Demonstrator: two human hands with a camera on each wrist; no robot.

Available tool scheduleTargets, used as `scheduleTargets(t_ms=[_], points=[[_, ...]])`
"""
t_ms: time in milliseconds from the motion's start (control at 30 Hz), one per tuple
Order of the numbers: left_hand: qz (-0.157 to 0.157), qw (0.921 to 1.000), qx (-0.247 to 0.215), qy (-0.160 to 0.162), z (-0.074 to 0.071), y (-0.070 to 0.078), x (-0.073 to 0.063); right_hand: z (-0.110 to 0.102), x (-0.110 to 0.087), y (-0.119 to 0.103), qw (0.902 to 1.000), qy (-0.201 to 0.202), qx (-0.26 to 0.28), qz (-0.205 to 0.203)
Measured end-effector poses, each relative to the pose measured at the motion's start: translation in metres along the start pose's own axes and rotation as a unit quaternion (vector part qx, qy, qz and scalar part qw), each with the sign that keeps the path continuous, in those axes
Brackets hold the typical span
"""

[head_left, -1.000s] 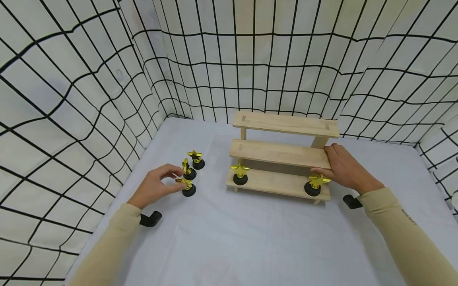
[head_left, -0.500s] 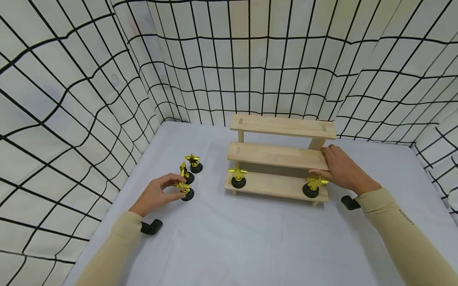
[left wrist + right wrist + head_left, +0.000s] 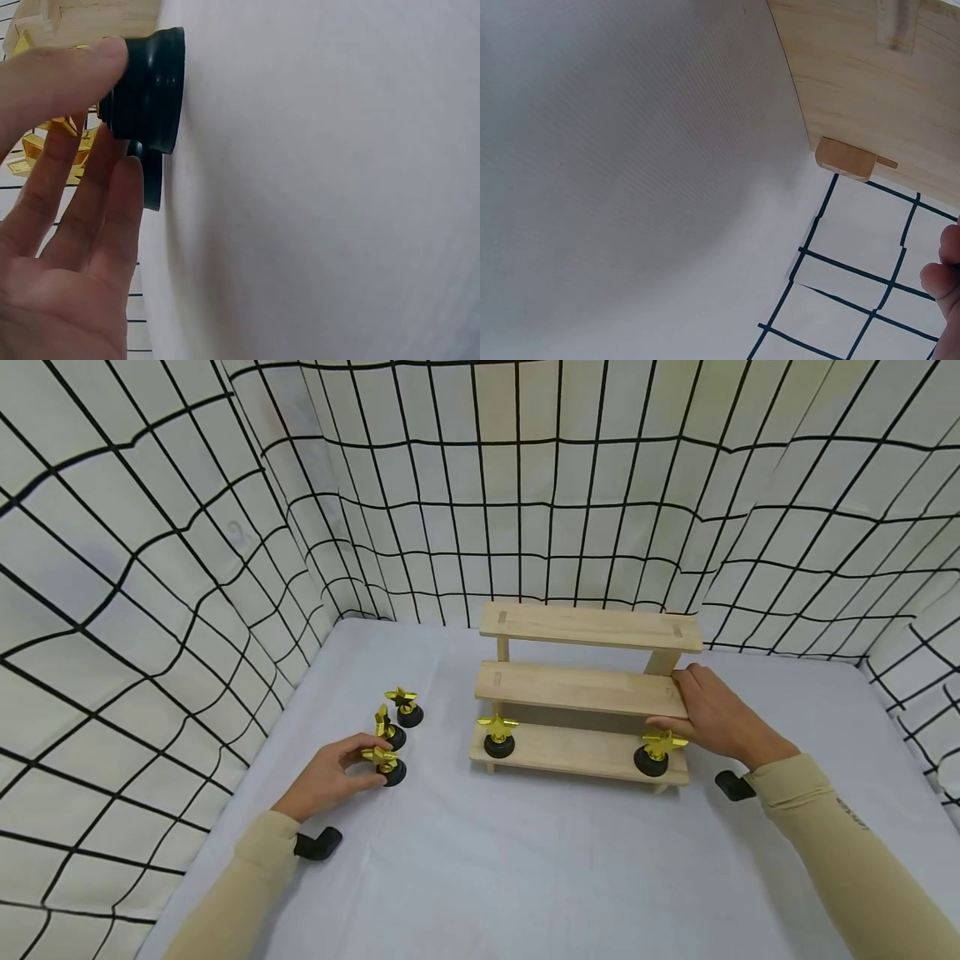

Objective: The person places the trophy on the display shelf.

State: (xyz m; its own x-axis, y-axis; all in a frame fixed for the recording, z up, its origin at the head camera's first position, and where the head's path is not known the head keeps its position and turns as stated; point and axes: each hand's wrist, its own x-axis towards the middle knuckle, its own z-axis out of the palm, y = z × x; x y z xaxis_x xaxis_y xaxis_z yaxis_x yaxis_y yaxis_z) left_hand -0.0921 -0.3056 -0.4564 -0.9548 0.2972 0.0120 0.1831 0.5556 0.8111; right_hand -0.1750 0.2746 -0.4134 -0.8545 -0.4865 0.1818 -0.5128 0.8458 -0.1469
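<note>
In the head view my left hand [image 3: 322, 777] has its thumb and fingers around the nearest gold star trophy [image 3: 392, 770], which stands on the cloth. The left wrist view shows the thumb against its black base [image 3: 150, 86], with fingers on the far side. Just behind stand a second star trophy [image 3: 392, 734] and a third star trophy [image 3: 409, 713]. My right hand [image 3: 716, 714] grips the right end of the middle board of a three-tier wooden shelf [image 3: 585, 685]. In the right wrist view only some fingertips [image 3: 949, 244] show at the edge.
The bottom board carries one star trophy [image 3: 498, 743] at its left end and another star trophy [image 3: 652, 760] at its right. A white cloth [image 3: 525, 860] covers the table. Black grid netting [image 3: 555, 502] over white sheeting encloses the back and sides.
My left hand has closed in on the nearest trophy, thumb and fingers now at it. The right hand keeps its grip on the shelf. The head view has shifted slightly.
</note>
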Motion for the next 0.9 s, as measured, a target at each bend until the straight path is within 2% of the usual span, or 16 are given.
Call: scheduleTargets(t_ms=[433, 900], points=[[-0.013, 0.9999, 0.005, -0.003, 0.0053, -0.0057, 0.0009, -0.0033, 0.0005, -0.0014, 1.0, -0.009, 0.002, -0.001], [-0.006, 0.9999, 0.012, -0.006, 0.0066, 0.0022, 0.0005, -0.003, 0.0002, -0.0015, 0.9994, -0.023, 0.015, 0.019]])
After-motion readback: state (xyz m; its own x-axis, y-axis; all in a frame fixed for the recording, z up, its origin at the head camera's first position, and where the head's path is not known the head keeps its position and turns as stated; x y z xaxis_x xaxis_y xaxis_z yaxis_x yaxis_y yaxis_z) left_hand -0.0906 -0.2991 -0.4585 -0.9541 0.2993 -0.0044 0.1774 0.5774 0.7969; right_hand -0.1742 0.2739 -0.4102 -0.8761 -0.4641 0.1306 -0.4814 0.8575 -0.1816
